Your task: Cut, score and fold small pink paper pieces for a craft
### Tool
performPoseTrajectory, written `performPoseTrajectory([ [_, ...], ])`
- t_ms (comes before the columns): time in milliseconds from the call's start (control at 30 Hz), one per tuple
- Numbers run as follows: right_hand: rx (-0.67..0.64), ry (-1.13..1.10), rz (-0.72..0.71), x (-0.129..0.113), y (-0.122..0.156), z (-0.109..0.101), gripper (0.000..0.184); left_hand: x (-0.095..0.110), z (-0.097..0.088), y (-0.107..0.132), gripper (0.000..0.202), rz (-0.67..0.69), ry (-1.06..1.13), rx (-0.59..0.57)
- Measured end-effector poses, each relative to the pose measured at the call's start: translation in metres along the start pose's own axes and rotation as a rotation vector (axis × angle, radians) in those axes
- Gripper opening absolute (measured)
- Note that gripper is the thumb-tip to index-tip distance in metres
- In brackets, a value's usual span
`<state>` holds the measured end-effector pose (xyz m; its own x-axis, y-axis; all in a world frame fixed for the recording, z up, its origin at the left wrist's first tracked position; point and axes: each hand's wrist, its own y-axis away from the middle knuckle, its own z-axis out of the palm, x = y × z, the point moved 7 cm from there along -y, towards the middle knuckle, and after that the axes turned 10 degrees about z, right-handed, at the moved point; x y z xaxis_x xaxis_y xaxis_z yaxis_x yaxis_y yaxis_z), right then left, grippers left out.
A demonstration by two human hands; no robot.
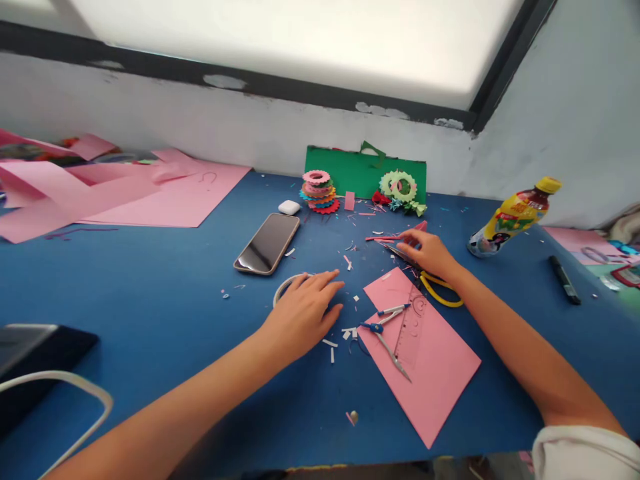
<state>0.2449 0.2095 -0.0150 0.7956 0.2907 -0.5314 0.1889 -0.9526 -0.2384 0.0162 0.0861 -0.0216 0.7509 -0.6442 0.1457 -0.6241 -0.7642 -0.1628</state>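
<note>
Left hand point(305, 312), fingers spread, presses the blue surface point(165, 300); right hand point(429, 253), at two o'clock, fingers loosely extended, covers yellow-handled metal scissors point(443, 293).

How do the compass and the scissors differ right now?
The compass lies on the pink sheet, untouched; the scissors lie on the blue table, partly under the right hand. The compass has blue fittings, the scissors yellow handles. Both are metal tools lying flat.
</note>
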Motion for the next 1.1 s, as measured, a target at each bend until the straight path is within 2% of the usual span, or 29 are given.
performPoseTrajectory([
  [100, -0.204, -0.02, -0.16, -0.038, 0.029, 0.023, 0.023, 0.018, 0.003, -0.002, 0.031, 0.128, 0.088, 0.021],
  [133, -0.25, -0.014, -0.252, -0.05, 0.04, 0.028, 0.023, 0.025, 0.005, -0.002, 0.03, 0.183, 0.122, 0.019],
  [233, -0.27, -0.047, -0.418, -0.07, 0.068, 0.031, 0.027, 0.047, 0.009, -0.001, 0.031, 0.346, 0.209, -0.001],
  [300, -0.306, -0.062, -0.493, -0.074, 0.083, 0.031, 0.03, 0.056, 0.012, 0.0, 0.033, 0.379, 0.238, -0.009],
  [400, -0.366, -0.012, -0.514, -0.067, 0.096, 0.034, 0.035, 0.061, 0.018, -0.003, 0.037, 0.356, 0.229, -0.019],
  [467, -0.387, 0.027, -0.499, -0.057, 0.099, 0.035, 0.038, 0.061, 0.024, -0.005, 0.031, 0.369, 0.216, -0.034],
  [567, -0.379, 0.081, -0.479, -0.04, 0.097, 0.034, 0.038, 0.06, 0.03, -0.008, 0.025, 0.404, 0.197, -0.058],
  [667, -0.338, 0.158, -0.453, -0.028, 0.091, 0.033, 0.04, 0.058, 0.027, -0.009, 0.026, 0.44, 0.148, -0.065],
  [767, -0.297, 0.22, -0.409, -0.021, 0.082, 0.032, 0.043, 0.049, 0.013, -0.011, 0.028, 0.442, 0.092, -0.039],
  [833, -0.263, 0.252, -0.379, -0.018, 0.079, 0.031, 0.044, 0.037, -0.002, -0.014, 0.026, 0.404, 0.054, 0.028],
  [900, -0.175, 0.254, -0.363, -0.017, 0.078, 0.026, 0.043, 0.02, -0.017, -0.017, 0.026, 0.343, 0.009, 0.122],
  [1000, -0.058, 0.157, -0.502, -0.026, 0.09, 0.015, 0.035, -0.015, -0.031, -0.022, 0.025, 0.161, -0.088, 0.219],
  [1100, -0.126, 0.053, -0.697, -0.035, 0.109, 0.014, 0.026, -0.047, -0.03, -0.026, 0.025, -0.021, -0.191, 0.216],
])
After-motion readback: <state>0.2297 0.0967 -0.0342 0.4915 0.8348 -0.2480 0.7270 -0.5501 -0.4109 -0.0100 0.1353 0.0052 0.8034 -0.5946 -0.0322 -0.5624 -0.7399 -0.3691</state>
